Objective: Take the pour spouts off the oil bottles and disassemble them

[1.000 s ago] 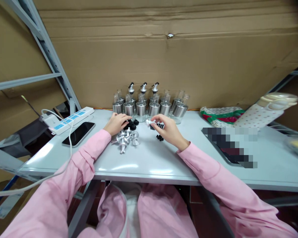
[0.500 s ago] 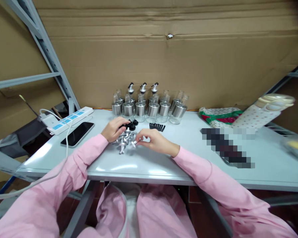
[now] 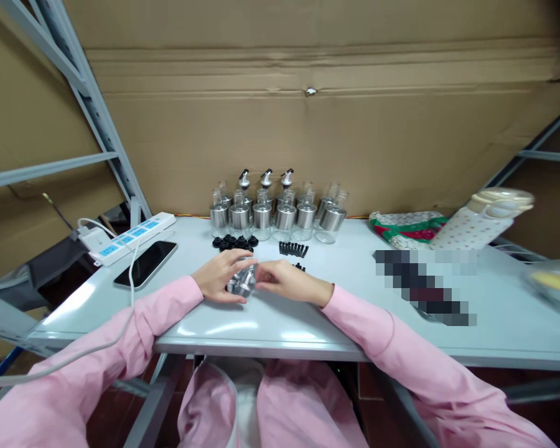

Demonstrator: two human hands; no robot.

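A heap of small silver pourer parts lies on the table between my two hands. My left hand curves round its left side, thumb and fingers spread apart. Against the right side is my right hand, its fingers curled together. Whatever they pinch is hidden. Behind the heap sit several round black stoppers, partly covered by my left fingers. A row of small black levers lies to their right, and more black pieces show just beyond my right hand.
Several glass bottles with steel sleeves stand at the back, three with silver pourers. A phone, power strip and white cable are left. Right are a patterned cloth, a tilted dotted jug and a blurred-out object.
My left hand has moved off the black stoppers and nearer to me, round the silver parts, which are now bunched closer together. The right hand stays beside them. The view has tilted slightly upward.
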